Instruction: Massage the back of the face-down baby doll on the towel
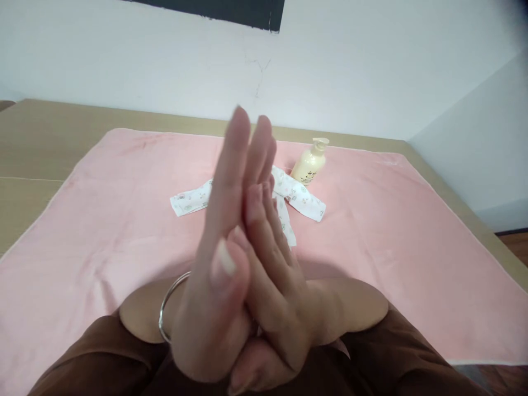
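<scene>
The left hand (218, 264) and right hand (274, 286) press palm to palm, fingers straight and overlapping, neither one grasping anything. A metal bangle (167, 311) rings the left wrist above brown sleeves (103, 363). Just beyond the fingertips, a printed white garment (303, 201) lies spread and untouched on the pink towel (103, 220). Farther off, right of the fingertips, stands a cream pump bottle (310, 165), upright and apart from the cloth.

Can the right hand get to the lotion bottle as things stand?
Probably yes: the right hand is pressed palm to palm against the left hand, holding nothing, and only bare pink cloth separates it from the lotion bottle.
</scene>
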Available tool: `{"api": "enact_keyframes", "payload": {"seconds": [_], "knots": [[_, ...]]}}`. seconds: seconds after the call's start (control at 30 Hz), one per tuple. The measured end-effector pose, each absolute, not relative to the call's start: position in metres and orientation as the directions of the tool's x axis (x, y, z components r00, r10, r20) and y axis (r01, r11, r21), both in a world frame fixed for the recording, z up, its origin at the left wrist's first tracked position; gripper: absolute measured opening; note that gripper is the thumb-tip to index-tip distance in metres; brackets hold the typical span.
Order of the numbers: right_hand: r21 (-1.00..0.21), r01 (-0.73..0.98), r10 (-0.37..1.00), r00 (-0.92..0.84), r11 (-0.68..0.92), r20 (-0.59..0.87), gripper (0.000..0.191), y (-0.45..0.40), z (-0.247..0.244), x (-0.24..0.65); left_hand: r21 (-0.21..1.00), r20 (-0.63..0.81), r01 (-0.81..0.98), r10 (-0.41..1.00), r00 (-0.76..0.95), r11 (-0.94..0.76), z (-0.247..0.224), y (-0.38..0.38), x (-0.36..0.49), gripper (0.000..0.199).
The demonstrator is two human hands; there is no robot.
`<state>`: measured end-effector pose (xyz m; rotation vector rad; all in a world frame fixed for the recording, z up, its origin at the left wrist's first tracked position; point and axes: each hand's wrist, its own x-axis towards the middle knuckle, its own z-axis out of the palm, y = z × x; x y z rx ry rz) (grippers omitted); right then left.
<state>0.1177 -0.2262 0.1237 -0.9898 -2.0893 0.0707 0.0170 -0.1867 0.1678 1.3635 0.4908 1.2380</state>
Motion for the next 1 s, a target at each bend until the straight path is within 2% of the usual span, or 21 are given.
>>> {"api": "enact_keyframes", "payload": {"seconds": [0.1,0.17,0.27,0.4,0.5,0.57,0.67,0.77,0.87,0.93,1.0], "knots": [[-0.325,0.552,0.579,-0.381,0.768,0.721,0.098,-0.22,0.124,0.12,0.892,0.396,-0.37,0.844,0.362,-0.26,0.174,-0.175,0.008,0.043],[-0.349,0.537,0.605,-0.428,0.768,0.672,0.096,-0.216,0.124,0.121,0.883,0.438,-0.343,0.823,0.362,-0.319,0.175,-0.164,0.005,0.043],[-0.368,0.515,0.615,-0.471,0.774,0.632,0.088,-0.211,0.125,0.122,0.847,0.492,-0.363,0.833,0.253,-0.389,0.172,-0.148,0.004,0.048],[-0.379,0.478,0.596,-0.472,0.792,0.65,0.074,-0.207,0.132,0.126,0.812,0.541,-0.363,0.823,0.174,-0.457,0.167,-0.133,0.002,0.032],[-0.387,0.472,0.599,-0.482,0.792,0.639,0.063,-0.209,0.141,0.129,0.806,0.576,-0.298,0.792,0.201,-0.511,0.167,-0.131,-0.002,0.028],[-0.394,0.491,0.621,-0.493,0.777,0.61,0.058,-0.21,0.147,0.132,0.763,0.643,-0.257,0.738,0.204,-0.594,0.165,-0.132,-0.002,0.031],[-0.416,0.495,0.641,-0.491,0.763,0.59,0.053,-0.2,0.145,0.139,0.688,0.711,-0.297,0.698,0.091,-0.662,0.152,-0.122,0.007,0.036],[-0.472,0.499,0.68,-0.43,0.727,0.594,0.048,-0.17,0.123,0.149,0.715,0.665,-0.279,0.747,-0.014,-0.642,0.123,-0.088,0.026,0.034],[-0.566,0.586,0.807,-0.317,0.58,0.498,0.046,-0.132,0.088,0.155,0.898,0.437,-0.027,0.899,-0.039,-0.438,0.084,-0.046,0.043,0.027],[-0.58,0.653,0.867,-0.278,0.487,0.414,0.048,-0.11,0.066,0.154,0.934,0.354,0.09,0.932,-0.082,-0.346,0.059,-0.025,0.049,0.025],[-0.537,0.703,0.874,-0.273,0.467,0.403,0.047,-0.095,0.049,0.153,0.929,0.342,0.18,0.936,-0.088,-0.323,0.039,-0.013,0.051,0.029]]}}
